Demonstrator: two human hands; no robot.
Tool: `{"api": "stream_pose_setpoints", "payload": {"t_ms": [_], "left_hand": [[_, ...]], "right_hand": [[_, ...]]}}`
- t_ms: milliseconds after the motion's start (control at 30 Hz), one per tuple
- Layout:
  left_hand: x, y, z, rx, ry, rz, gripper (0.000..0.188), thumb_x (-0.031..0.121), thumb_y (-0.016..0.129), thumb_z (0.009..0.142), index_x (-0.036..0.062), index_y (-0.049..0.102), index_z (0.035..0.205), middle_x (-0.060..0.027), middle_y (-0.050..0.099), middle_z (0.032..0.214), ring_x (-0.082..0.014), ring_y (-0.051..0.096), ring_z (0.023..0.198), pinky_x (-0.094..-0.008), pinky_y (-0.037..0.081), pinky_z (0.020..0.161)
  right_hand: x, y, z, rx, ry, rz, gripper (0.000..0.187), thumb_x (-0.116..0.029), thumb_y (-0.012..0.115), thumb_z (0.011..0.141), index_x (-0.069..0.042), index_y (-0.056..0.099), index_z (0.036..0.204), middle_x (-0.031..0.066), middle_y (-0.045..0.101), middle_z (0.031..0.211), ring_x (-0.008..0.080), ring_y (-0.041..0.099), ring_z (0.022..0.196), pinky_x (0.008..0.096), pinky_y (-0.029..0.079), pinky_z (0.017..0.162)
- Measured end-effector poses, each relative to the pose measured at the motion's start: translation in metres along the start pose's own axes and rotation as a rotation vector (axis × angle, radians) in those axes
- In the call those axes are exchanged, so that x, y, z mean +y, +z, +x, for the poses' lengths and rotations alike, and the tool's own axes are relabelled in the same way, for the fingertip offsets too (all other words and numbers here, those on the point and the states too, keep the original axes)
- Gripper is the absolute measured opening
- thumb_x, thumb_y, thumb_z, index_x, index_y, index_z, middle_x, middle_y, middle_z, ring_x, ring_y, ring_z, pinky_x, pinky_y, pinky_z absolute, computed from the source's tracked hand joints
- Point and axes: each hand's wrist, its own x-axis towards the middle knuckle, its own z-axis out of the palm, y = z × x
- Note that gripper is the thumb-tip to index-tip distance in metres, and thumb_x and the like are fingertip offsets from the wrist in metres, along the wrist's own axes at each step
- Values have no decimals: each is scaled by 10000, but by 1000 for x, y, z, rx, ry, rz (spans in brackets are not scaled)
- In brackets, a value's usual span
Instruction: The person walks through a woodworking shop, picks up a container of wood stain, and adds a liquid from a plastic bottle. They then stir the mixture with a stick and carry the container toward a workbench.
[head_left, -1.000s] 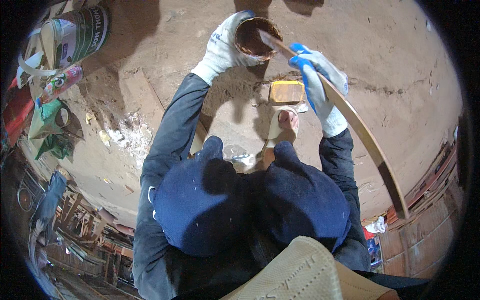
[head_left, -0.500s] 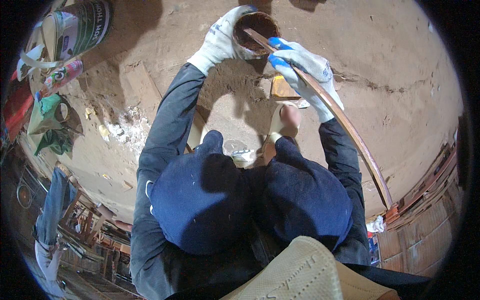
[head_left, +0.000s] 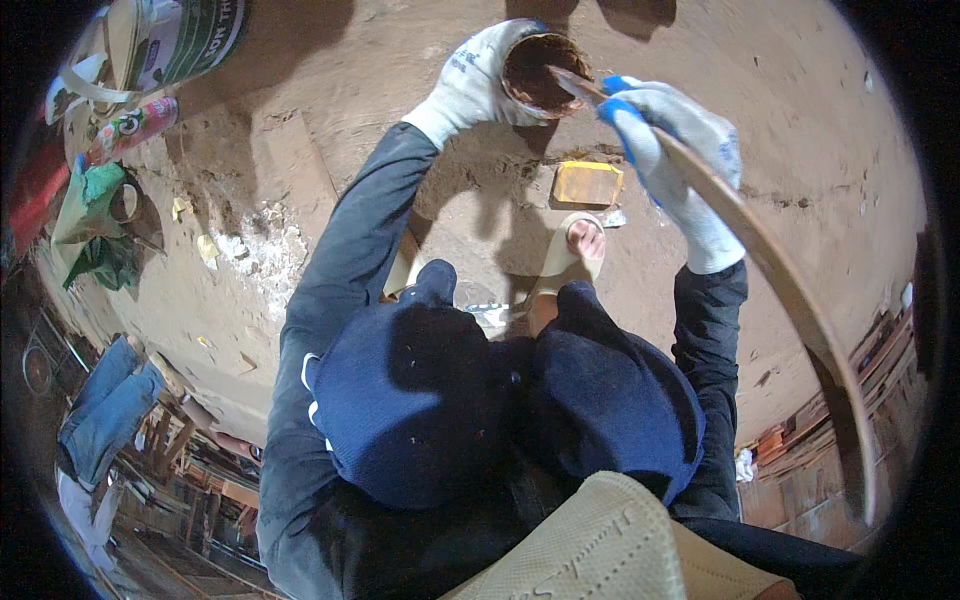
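My left hand [head_left: 472,85], in a white work glove, grips the side of a round can [head_left: 514,85] tipped so its mouth shows a dark brown inside. My right hand [head_left: 690,140], in a white glove with blue fingertips, is closed around a long, thin wooden strip [head_left: 800,300]. One end of the strip is at the can's mouth; whether it touches the inside I cannot tell. From my grip the strip runs back past my right forearm, toward the lower right.
A yellow block [head_left: 588,184] lies on the dirt floor before my foot. At left are a green-and-white bucket [head_left: 190,45], a pink bottle [head_left: 140,125], a green bag [head_left: 95,200] and white crumbs [head_left: 265,255]. Someone in jeans [head_left: 105,400] is behind left; stacked boards [head_left: 890,365] line the right.
Both hands, the can and the wooden strip have shifted right in the view. The strip's rear end has swung outward and sits lower. The yellow block now shows fully.
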Motion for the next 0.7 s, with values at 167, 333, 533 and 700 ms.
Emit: {"api": "stream_pose_setpoints", "payload": {"t_ms": [167, 333, 533, 700], "left_hand": [[19, 15, 4, 131, 36, 98, 857, 358, 880, 524, 97, 499, 1246, -169, 563, 1165, -370, 557, 1083, -426, 463, 943], [28, 29, 4, 84, 72, 171, 882, 313, 856, 537, 107, 439, 1286, -173, 515, 1217, -381, 511, 1131, -433, 432, 976], [28, 27, 3, 58, 46, 168, 868, 283, 853, 549, 99, 445, 1292, -171, 507, 1243, -367, 515, 1145, -425, 432, 991], [32, 28, 9, -21, 29, 106, 739, 208, 804, 609, 106, 462, 1255, -153, 522, 1198, -359, 531, 1108, -420, 440, 969]], "right_hand": [[11, 13, -2, 40, -151, -171, 127, -87, 695, 840, -4, 703, 935, 158, 705, 1003, 216, 697, 932, 307, 549, 770], [2, 5, -27, 69, 168, -64, 131, -128, 659, 878, -12, 704, 917, 143, 711, 1005, 213, 691, 928, 316, 544, 781], [18, -2, -13, 82, 65, -27, 171, -176, 700, 844, -46, 709, 954, 142, 712, 960, 234, 701, 898, 306, 545, 772], [9, -7, -9, 8, 171, -143, 176, -182, 683, 862, -54, 697, 981, 131, 709, 932, 247, 707, 815, 308, 548, 732]]}}
